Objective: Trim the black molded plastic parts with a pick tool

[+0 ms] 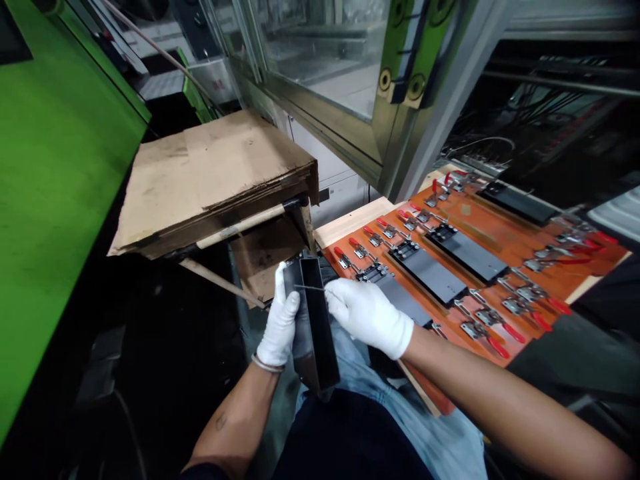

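White gloves cover both of my hands. A long black box-shaped part (306, 333), open on the side facing up, stands near my lap. My left hand (281, 317) is closed around its left side, thumb on the near wall. Held between the closed fingers of my right hand (367, 312) is a thin dark rod (311, 287) that lies across the part's opening. I cannot make out what kind of tool the rod is. To the right of my hands is an orange fixture board (400, 250) with several red-handled toggle clamps (387, 228) and flat dark panels (427, 270).
Flattened cardboard (215, 173) covers a cart at the left, with a pipe rail (245, 225) along its near edge. A green machine panel (55, 153) rises at far left. A metal-framed window door (325, 87) stands ahead, and its lower corner hangs above the fixture board.
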A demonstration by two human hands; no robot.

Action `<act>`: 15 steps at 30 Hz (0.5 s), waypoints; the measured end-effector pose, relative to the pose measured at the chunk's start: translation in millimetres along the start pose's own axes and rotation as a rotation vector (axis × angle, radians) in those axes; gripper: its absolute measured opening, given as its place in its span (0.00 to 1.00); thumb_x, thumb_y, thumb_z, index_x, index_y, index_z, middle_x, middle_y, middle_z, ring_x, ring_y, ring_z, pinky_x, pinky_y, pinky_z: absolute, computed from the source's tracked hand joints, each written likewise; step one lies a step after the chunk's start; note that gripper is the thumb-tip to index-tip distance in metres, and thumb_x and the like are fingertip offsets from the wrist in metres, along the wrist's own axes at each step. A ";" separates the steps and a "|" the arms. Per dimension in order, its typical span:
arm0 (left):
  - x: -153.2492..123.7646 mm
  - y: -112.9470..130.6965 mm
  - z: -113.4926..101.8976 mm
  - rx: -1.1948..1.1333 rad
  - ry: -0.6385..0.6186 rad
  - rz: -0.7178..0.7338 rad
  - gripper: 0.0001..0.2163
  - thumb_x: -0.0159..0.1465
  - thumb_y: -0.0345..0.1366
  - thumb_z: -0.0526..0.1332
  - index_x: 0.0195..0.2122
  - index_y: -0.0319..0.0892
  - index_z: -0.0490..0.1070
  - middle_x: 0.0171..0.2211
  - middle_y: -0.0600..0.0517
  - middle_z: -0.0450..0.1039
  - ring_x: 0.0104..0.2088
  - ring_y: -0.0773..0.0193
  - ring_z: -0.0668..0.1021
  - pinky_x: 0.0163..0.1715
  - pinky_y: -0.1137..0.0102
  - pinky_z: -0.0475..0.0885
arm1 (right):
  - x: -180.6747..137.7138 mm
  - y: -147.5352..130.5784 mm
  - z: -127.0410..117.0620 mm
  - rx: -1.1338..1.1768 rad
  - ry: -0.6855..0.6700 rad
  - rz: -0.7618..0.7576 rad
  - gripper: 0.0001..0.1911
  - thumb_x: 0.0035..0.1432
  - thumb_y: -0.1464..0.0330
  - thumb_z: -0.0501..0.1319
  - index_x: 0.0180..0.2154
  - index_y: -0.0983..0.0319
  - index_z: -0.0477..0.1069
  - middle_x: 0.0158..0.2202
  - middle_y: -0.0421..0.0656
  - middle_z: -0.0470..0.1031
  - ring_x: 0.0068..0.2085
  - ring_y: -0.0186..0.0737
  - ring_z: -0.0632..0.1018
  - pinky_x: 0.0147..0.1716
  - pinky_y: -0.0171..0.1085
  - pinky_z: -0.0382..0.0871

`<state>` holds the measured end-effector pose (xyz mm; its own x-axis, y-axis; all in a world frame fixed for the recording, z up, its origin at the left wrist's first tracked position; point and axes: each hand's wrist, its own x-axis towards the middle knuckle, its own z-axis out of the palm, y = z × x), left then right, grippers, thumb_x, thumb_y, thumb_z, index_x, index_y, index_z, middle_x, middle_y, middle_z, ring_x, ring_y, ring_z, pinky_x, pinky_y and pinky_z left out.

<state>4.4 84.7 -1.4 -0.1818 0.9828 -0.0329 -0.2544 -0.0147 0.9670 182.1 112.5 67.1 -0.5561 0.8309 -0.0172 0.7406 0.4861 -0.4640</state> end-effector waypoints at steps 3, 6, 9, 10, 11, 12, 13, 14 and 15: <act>-3.2 7.2 0.5 0.125 0.043 0.133 0.45 0.61 0.58 0.66 0.74 0.47 0.47 0.75 0.51 0.39 0.74 0.53 0.47 0.71 0.67 0.47 | 12.6 -6.0 -1.4 0.076 0.066 0.063 0.17 0.74 0.66 0.50 0.34 0.62 0.71 0.32 0.43 0.76 0.32 0.38 0.75 0.32 0.36 0.56; -2.3 9.2 1.4 0.160 0.099 0.191 0.48 0.58 0.58 0.68 0.74 0.48 0.46 0.75 0.48 0.41 0.73 0.51 0.49 0.71 0.65 0.47 | 21.0 -11.7 4.7 0.153 0.130 0.100 0.15 0.73 0.69 0.49 0.34 0.62 0.69 0.32 0.44 0.76 0.33 0.39 0.75 0.33 0.36 0.58; -1.5 3.5 2.6 0.116 0.128 0.199 0.54 0.55 0.58 0.70 0.74 0.47 0.40 0.73 0.44 0.48 0.71 0.48 0.59 0.69 0.63 0.53 | 27.6 -11.9 15.8 0.219 0.205 0.141 0.15 0.72 0.71 0.48 0.35 0.63 0.69 0.32 0.46 0.75 0.33 0.40 0.74 0.35 0.36 0.60; -1.5 0.1 2.6 0.108 0.140 0.199 0.55 0.55 0.57 0.71 0.74 0.47 0.38 0.73 0.42 0.50 0.70 0.47 0.61 0.69 0.63 0.55 | 29.6 -10.7 19.6 0.247 0.223 0.146 0.15 0.72 0.72 0.47 0.35 0.63 0.68 0.33 0.46 0.74 0.33 0.40 0.74 0.36 0.36 0.61; -1.5 -3.6 2.3 0.108 0.153 0.201 0.56 0.54 0.56 0.72 0.75 0.47 0.36 0.73 0.42 0.50 0.69 0.47 0.62 0.68 0.63 0.56 | 31.4 -9.2 23.2 0.282 0.238 0.149 0.15 0.72 0.72 0.46 0.34 0.62 0.68 0.33 0.46 0.74 0.34 0.40 0.74 0.36 0.36 0.62; -1.3 -7.4 1.7 0.113 0.163 0.208 0.57 0.54 0.55 0.72 0.75 0.48 0.35 0.73 0.41 0.51 0.69 0.47 0.62 0.68 0.62 0.57 | 32.9 -7.7 26.5 0.323 0.253 0.159 0.15 0.71 0.73 0.46 0.33 0.62 0.67 0.33 0.46 0.74 0.34 0.41 0.74 0.37 0.37 0.63; -0.6 -10.9 0.9 0.120 0.170 0.217 0.57 0.55 0.54 0.72 0.75 0.48 0.33 0.73 0.41 0.51 0.69 0.47 0.62 0.68 0.62 0.56 | 34.0 -6.3 29.3 0.376 0.272 0.178 0.15 0.71 0.72 0.46 0.33 0.61 0.67 0.33 0.46 0.74 0.35 0.41 0.74 0.38 0.37 0.64; 0.7 -14.0 -0.3 0.126 0.173 0.224 0.56 0.56 0.54 0.72 0.75 0.49 0.33 0.73 0.42 0.50 0.69 0.48 0.62 0.68 0.63 0.55 | 34.6 -5.2 31.6 0.446 0.293 0.208 0.15 0.70 0.72 0.46 0.32 0.61 0.66 0.32 0.46 0.73 0.35 0.41 0.74 0.39 0.38 0.65; 2.5 -16.5 -1.8 0.127 0.179 0.227 0.54 0.58 0.53 0.70 0.75 0.49 0.33 0.73 0.44 0.49 0.70 0.50 0.60 0.69 0.64 0.53 | 35.0 -4.4 33.7 0.543 0.312 0.255 0.14 0.70 0.71 0.47 0.32 0.61 0.66 0.31 0.45 0.73 0.34 0.41 0.74 0.40 0.38 0.66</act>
<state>6.4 87.1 -17.9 -0.3880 0.9087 0.1542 -0.0693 -0.1956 0.9782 146.7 130.3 38.7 -0.1940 0.9804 0.0333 0.4943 0.1271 -0.8599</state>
